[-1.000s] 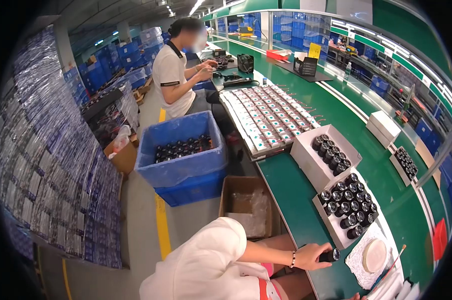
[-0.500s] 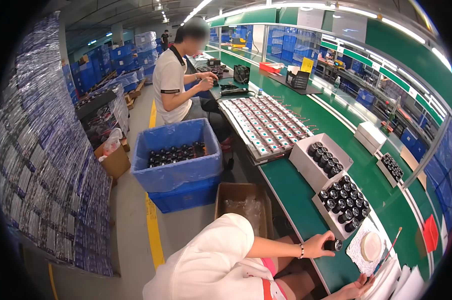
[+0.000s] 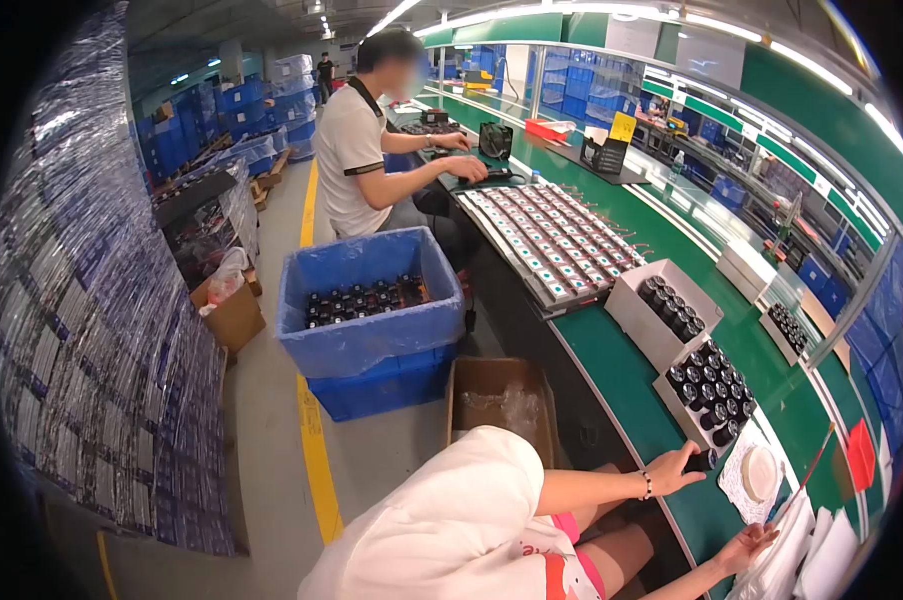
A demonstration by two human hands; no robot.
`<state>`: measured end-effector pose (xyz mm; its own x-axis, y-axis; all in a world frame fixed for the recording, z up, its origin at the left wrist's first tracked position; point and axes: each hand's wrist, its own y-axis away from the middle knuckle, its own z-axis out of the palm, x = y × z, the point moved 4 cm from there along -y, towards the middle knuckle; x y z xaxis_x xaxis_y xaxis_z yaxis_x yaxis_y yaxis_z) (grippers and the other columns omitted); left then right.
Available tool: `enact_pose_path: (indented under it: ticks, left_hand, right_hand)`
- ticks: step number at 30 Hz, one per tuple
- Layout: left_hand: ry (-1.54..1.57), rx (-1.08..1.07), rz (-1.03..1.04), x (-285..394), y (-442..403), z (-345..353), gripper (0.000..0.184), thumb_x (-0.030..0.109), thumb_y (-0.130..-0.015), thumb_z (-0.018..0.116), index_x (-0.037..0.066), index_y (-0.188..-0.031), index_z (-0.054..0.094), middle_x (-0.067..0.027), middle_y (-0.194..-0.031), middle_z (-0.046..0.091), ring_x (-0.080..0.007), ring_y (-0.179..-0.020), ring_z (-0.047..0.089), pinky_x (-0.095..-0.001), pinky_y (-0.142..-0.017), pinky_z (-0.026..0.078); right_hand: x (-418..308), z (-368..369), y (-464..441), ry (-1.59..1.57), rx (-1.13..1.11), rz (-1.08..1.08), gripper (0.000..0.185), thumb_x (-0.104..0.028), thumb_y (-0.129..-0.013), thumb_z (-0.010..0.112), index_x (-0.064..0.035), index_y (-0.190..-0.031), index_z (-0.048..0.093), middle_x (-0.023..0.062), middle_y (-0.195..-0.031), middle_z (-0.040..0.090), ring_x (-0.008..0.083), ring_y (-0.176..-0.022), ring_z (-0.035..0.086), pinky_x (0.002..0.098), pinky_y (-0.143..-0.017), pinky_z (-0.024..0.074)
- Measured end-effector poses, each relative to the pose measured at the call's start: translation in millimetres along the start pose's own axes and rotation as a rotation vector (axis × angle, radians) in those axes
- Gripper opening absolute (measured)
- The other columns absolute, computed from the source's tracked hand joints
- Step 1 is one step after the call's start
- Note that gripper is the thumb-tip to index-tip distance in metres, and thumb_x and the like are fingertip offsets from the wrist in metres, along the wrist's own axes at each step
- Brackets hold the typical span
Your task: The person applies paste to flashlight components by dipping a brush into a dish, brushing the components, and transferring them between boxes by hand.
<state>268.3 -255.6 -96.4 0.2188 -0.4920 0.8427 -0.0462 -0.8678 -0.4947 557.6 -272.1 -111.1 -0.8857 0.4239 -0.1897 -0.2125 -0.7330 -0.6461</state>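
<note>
My left hand (image 3: 675,472), with a beaded bracelet at the wrist, has thumb and fingers around a black cylinder (image 3: 708,460) low over the green bench, beside the near corner of a white box (image 3: 680,402) of upright black cylinders. Lower right, my right hand (image 3: 749,547) is palm up with curled fingers at the lower end of a thin reddish stick (image 3: 804,480), which appears to be held. A round pale dish (image 3: 760,474) on white crumpled material lies between the hands and the stick.
Another white box (image 3: 632,325) of cylinders stands farther along the bench, then a tray (image 3: 552,245) of small white parts. A co-worker (image 3: 362,150) sits beyond. Blue bin (image 3: 372,345) and cardboard box (image 3: 462,400) stand on the floor. White sheets (image 3: 827,550) lie lower right.
My left hand has moved the black cylinder closer to the near corner of the box. My right hand has come further into view and up. The co-worker's hands have moved apart and forward.
</note>
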Motion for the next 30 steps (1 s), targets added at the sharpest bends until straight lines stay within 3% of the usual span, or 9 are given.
enact_pose_path:
  ticks: [3,10,18,21,24,27,30]
  left_hand:
    - [-0.002,0.036,0.025,0,0,1,0.050,0.031,-0.075,0.059,0.000,-0.103,0.032,-0.0201,-0.083,0.054,-0.0284,-0.058,0.052,-0.0359,-0.057,0.042]
    - [-0.037,-0.038,-0.037,1,0,1,0.049,0.032,-0.076,0.057,0.000,-0.104,0.032,-0.0210,-0.090,0.053,-0.0296,-0.060,0.053,-0.0366,-0.061,0.042]
    - [-0.059,0.002,0.026,-9,1,8,0.046,0.032,-0.078,0.055,0.000,-0.103,0.032,-0.0222,-0.090,0.053,-0.0358,-0.080,0.053,-0.0393,-0.067,0.041]
    - [-0.078,-0.034,-0.030,-4,1,5,0.046,0.033,-0.078,0.053,0.000,-0.103,0.032,-0.0227,-0.088,0.053,-0.0366,-0.080,0.053,-0.0397,-0.067,0.041]
    - [-0.080,-0.045,-0.053,0,2,4,0.047,0.034,-0.079,0.052,0.000,-0.104,0.032,-0.0228,-0.084,0.054,-0.0370,-0.078,0.053,-0.0399,-0.066,0.041]
    - [-0.094,-0.004,-0.043,3,3,-1,0.047,0.034,-0.080,0.051,-0.001,-0.105,0.031,-0.0226,-0.081,0.054,-0.0374,-0.075,0.053,-0.0402,-0.065,0.041]
    - [-0.100,0.019,-0.028,2,4,2,0.047,0.035,-0.080,0.050,-0.001,-0.105,0.031,-0.0226,-0.080,0.054,-0.0375,-0.074,0.053,-0.0405,-0.064,0.041]
  right_hand:
    - [-1,-3,3,0.052,0.141,-0.083,0.030,-0.013,-0.086,0.044,0.0015,-0.112,0.042,0.0151,-0.106,0.050,0.0149,-0.075,0.044,0.0255,-0.074,0.0372]
    - [-2,-12,1,0.010,0.128,-0.053,0.034,-0.013,-0.084,0.047,0.0007,-0.114,0.042,0.0155,-0.106,0.051,0.0159,-0.077,0.044,0.0274,-0.075,0.0360]
    - [-3,-13,2,0.053,0.185,-0.077,0.034,-0.012,-0.084,0.047,0.0009,-0.114,0.043,0.0148,-0.106,0.051,0.0159,-0.078,0.045,0.0262,-0.074,0.0357]
    - [0,-6,0,0.023,0.074,-0.013,0.034,-0.013,-0.084,0.046,0.0009,-0.114,0.043,0.0142,-0.107,0.051,0.0160,-0.077,0.046,0.0264,-0.074,0.0363]
    - [-1,-12,1,0.104,0.332,-0.141,0.034,-0.013,-0.084,0.046,0.0002,-0.115,0.042,0.0136,-0.107,0.051,0.0156,-0.075,0.046,0.0265,-0.074,0.0366]
    - [-1,-18,-2,0.048,0.121,-0.061,0.033,-0.014,-0.084,0.046,-0.0008,-0.115,0.043,0.0134,-0.107,0.051,0.0154,-0.075,0.046,0.0266,-0.074,0.0365]
    - [-2,-17,-1,0.040,0.111,-0.048,0.034,-0.015,-0.084,0.046,-0.0017,-0.116,0.042,0.0137,-0.107,0.051,0.0151,-0.075,0.046,0.0266,-0.074,0.0366]
